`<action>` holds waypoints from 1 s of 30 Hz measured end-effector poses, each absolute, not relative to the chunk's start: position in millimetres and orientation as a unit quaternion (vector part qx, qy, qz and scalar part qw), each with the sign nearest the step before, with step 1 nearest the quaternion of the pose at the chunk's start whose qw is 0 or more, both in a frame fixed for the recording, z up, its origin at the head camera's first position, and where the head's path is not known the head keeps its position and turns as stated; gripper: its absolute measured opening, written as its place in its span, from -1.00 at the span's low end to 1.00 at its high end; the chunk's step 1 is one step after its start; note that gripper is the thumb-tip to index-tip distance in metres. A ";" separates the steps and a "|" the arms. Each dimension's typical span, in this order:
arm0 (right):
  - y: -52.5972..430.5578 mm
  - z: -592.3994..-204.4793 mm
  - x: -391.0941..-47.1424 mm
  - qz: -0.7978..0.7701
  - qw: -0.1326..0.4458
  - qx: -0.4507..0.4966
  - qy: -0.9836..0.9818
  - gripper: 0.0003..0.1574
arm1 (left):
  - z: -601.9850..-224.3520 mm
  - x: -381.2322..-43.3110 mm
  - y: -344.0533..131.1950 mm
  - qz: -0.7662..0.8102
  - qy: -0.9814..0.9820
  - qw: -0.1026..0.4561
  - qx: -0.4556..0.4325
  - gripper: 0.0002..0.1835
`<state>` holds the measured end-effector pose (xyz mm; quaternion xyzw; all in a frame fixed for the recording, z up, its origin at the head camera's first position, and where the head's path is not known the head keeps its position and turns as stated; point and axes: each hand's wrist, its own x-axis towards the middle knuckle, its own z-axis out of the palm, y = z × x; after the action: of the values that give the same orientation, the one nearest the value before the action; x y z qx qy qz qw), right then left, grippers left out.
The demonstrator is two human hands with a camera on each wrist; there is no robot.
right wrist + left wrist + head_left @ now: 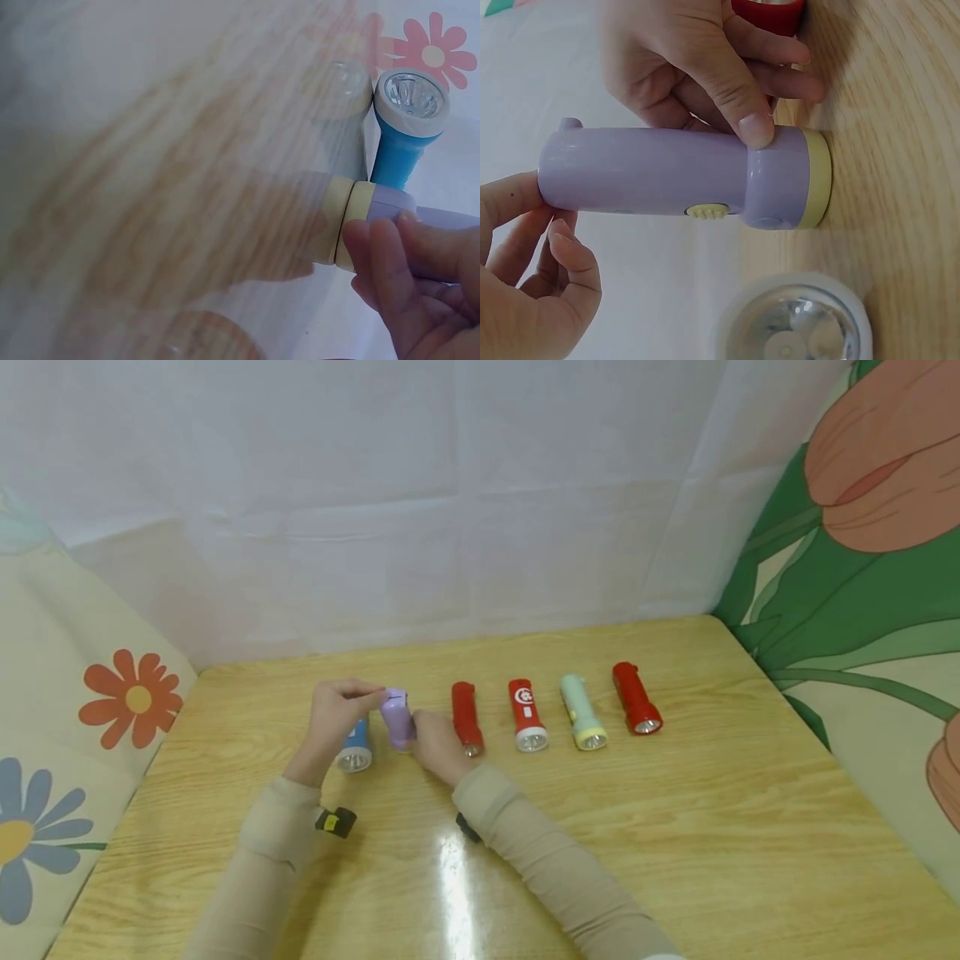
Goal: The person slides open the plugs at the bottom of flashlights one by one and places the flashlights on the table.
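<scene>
A purple flashlight (398, 719) with a yellow rim and yellow switch stands head-down on the wooden table, as the left wrist view shows. At its upper tail end, the left hand (335, 720) holds it by the fingertips, with the thumb bent close by. The right hand (442, 745) grips the head end from the other side, its thumb lying against the purple collar (776, 176). In the right wrist view the yellow rim (354, 225) meets the tabletop. Partly behind the left hand is a blue flashlight (356, 747) with a white rim.
To the right, a red flashlight (467, 718), a red and white flashlight (528, 714), a mint-green one (580, 710) and another red one (634, 697) lie in a row. A white cloth (450, 527) hangs behind the table (675, 827); flowered cloths flank it.
</scene>
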<state>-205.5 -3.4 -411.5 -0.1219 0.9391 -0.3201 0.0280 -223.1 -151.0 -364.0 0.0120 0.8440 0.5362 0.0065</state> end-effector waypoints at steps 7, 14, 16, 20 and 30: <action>-3.2 -409.7 -205.8 -0.319 0.029 -0.123 0.939 -0.77 | -363.0 -224.1 -150.3 0.537 0.843 0.003 0.004 -0.74; -3.4 -409.5 -205.2 -0.322 0.032 -0.123 0.938 -0.77 | -363.1 -224.3 -149.7 0.542 0.840 0.011 -0.001 -0.73; -3.4 -409.7 -205.3 -0.319 0.031 -0.123 0.939 -0.77 | -363.2 -224.3 -149.2 0.540 0.842 0.014 -0.005 -0.71; -3.5 -411.0 -205.7 -0.314 0.025 -0.127 0.940 -0.78 | -363.3 -224.2 -148.1 0.534 0.845 0.017 -0.016 -0.69; -3.1 -411.0 -206.0 -0.311 0.030 -0.133 0.940 -0.75 | -360.7 -222.8 -145.1 0.530 0.847 0.015 -0.028 -0.66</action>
<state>-206.0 -3.1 -411.0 -0.1332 0.9404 -0.3115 0.0302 -222.8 -145.1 -360.7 -0.0276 0.8472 0.5304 0.0153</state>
